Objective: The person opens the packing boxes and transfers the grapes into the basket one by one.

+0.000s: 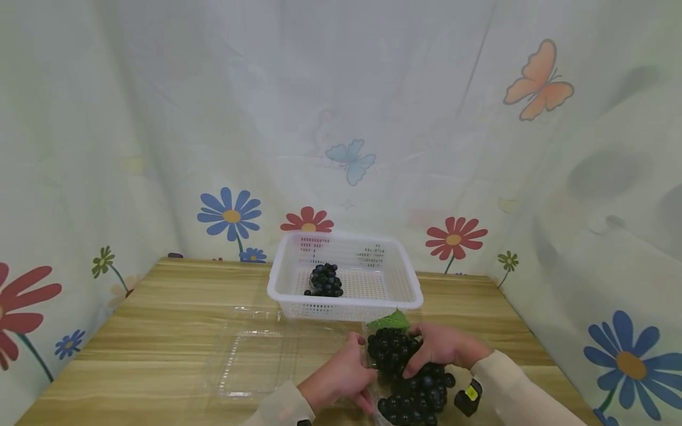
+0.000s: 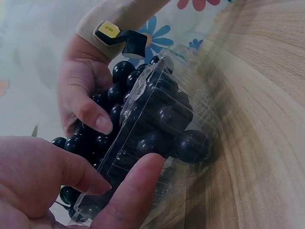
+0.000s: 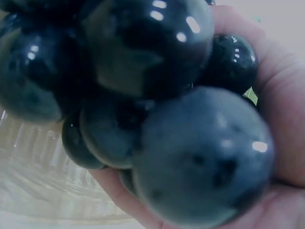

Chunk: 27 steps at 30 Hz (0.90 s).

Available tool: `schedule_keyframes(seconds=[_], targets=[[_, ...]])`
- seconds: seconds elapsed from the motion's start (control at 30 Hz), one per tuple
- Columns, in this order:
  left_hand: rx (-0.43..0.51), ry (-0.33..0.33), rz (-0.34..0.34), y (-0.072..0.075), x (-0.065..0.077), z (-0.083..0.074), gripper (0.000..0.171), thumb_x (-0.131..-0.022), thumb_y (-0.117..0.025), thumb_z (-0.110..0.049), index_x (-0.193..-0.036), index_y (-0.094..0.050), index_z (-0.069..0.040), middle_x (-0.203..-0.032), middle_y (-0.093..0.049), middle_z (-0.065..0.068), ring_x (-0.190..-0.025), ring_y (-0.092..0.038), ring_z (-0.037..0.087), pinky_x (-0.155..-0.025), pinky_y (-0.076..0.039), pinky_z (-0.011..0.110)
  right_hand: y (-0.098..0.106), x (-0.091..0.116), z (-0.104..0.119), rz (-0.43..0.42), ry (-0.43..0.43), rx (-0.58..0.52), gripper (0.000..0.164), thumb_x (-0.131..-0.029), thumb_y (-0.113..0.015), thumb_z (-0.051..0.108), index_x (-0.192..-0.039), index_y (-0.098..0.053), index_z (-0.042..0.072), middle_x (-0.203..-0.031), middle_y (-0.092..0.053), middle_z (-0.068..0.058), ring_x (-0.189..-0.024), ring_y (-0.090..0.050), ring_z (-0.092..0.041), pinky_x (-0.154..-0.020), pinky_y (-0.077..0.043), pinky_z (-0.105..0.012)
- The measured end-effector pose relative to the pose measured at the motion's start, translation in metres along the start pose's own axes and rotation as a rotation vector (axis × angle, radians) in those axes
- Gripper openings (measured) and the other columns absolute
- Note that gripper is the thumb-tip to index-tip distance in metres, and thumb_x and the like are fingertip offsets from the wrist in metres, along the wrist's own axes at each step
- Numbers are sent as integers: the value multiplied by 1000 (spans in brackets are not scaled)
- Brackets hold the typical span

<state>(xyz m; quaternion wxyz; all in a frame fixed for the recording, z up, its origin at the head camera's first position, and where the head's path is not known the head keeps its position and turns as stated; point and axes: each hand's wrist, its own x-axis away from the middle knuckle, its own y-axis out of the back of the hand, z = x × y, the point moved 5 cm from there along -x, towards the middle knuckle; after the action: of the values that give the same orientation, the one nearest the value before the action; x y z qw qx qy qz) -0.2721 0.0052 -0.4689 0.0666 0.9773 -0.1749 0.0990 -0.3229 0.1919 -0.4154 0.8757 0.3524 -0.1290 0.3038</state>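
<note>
In the head view, my right hand (image 1: 437,346) grips a bunch of dark grapes (image 1: 391,349) from above, thumb and fingers spread round it. These grapes lie heaped over a clear plastic box (image 2: 167,114), and more dark grapes (image 1: 421,393) are nearer me. My left hand (image 1: 346,373) holds the box's left side, thumb on the outer wall and a finger at the rim. Up close in the right wrist view, large glossy grapes (image 3: 205,157) rest against the right palm (image 3: 286,119). A green leaf (image 1: 391,320) lies at the bunch's far end.
Behind the hands stands a white perforated basket (image 1: 346,300) with a small bunch of dark grapes (image 1: 326,280) inside. Left of my left hand, another clear plastic container (image 1: 253,364) lies on the wooden table (image 1: 144,337). A flowered curtain (image 1: 373,89) encloses the table.
</note>
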Motion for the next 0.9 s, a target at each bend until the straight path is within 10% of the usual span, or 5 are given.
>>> schedule_keyframes(seconds=[0.9], targets=[[-10,54,41,4,-1,0,64,-93,-62,0,-145,-24,-7,-94,-60,30,-48,-65,22,-48,-60,37,16,6,4,-27,65,-108,76,-70,-89,11,-136,-56,-2,-123,-67,-13,-111,-66,-27,-99,-57,-52]])
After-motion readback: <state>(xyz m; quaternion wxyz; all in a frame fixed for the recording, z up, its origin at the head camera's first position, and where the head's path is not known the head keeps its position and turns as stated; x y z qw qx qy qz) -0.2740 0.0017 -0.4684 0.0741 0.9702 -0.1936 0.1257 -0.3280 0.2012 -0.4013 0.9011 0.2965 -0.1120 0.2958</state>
